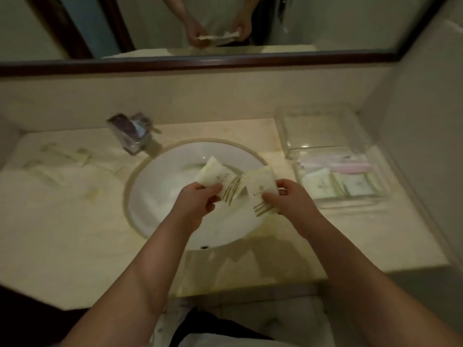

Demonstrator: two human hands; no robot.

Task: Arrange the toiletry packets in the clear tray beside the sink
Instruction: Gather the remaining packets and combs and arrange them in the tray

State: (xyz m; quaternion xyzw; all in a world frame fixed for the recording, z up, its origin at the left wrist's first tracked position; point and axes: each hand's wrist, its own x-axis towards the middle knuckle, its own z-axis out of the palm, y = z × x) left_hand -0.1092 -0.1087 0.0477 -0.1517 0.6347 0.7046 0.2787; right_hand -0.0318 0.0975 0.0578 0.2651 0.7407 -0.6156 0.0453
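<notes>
white paper with thin gold stripes at one end: two packets, held up above the sink (162,186) in the head view. gripped the left packet (213,172) in the left hand (200,200), fingers curled over its striped lower end. pinched the right packet (260,187) in the right hand (292,196), thumb and fingertips closed on its right edge. held side by side and tilted away from each other, inner corners touching or overlapping; could not tell which. raised over the white bowl, resting on nothing but the hands.

set to the right of the sink, close to the side wall, on the pale stone counter (62,221): clear tray (288,136). laid flat in its near half: a row of stacked packets (323,184), white and pale green, packed close together. laid crosswise just behind that row: long pink things (350,167), too blurred to name.

scattered on the counter left of the sink, near the tap (135,135): more loose packets (62,159), faint in the dim light. fixed at the back left rim of the sink: that chrome tap. hung above the counter: dark-framed mirror (325,23), with both hands and their packets reflected in it.
</notes>
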